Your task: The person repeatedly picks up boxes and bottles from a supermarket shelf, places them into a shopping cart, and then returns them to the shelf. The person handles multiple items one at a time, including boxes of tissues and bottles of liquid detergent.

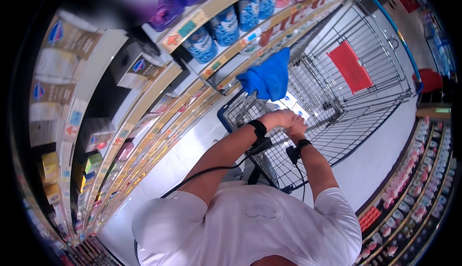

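A wire shopping cart [346, 121] stands before me, and both my arms reach over its near end. My left hand [283, 117] and my right hand [298, 126] are close together, nearly touching. At their far side is a white soap pack [288, 101] with blue logos. The hands overlap its near edge; their fingertips are hidden, so a grip on it cannot be made out. A crumpled blue cloth bag [269, 74] lies over the cart's left rim. Each wrist wears a black strap with a cabled device.
Left of the cart runs a tall shelf [144, 121] of boxed soap, with blue bottles [225, 26] and purple packs [180, 2] farther up. A red panel [350, 67] hangs on the cart's wire. Curved product racks [408, 197] stand on the right.
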A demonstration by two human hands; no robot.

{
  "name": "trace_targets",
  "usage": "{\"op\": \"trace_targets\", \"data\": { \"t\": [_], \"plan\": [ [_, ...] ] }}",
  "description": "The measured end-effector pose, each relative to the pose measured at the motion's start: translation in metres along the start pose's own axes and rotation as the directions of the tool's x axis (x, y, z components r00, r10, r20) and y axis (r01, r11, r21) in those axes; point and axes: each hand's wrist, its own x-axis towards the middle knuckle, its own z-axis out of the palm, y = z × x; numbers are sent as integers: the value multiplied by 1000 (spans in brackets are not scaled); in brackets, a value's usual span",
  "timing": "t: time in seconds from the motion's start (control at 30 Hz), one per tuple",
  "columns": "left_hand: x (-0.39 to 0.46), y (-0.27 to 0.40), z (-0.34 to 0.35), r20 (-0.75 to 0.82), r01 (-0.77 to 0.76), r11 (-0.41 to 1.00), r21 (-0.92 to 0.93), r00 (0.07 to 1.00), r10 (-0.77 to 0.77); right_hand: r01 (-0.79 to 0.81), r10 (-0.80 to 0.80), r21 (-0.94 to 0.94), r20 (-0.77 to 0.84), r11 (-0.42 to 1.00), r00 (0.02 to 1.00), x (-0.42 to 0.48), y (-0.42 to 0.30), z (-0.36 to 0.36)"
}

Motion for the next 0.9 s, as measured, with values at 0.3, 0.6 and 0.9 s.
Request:
{"op": "trace_targets", "data": {
  "t": [0.3,0.6,0.9],
  "plan": [
    [-184,11,-74,-545,-373,928,5,777,315,442,-438,57,-63,895,897,-79,-34,-200],
    [-407,11,-74,-892,-267,964,-19,439,104,981,-853,96,-485,167,192,-210,-204,-359],
    [-515,-33,-88,-968,170,979,111,-205,145,962,-800,-126,-535,-243,-272,-229,-378,-370]
  ]
}}
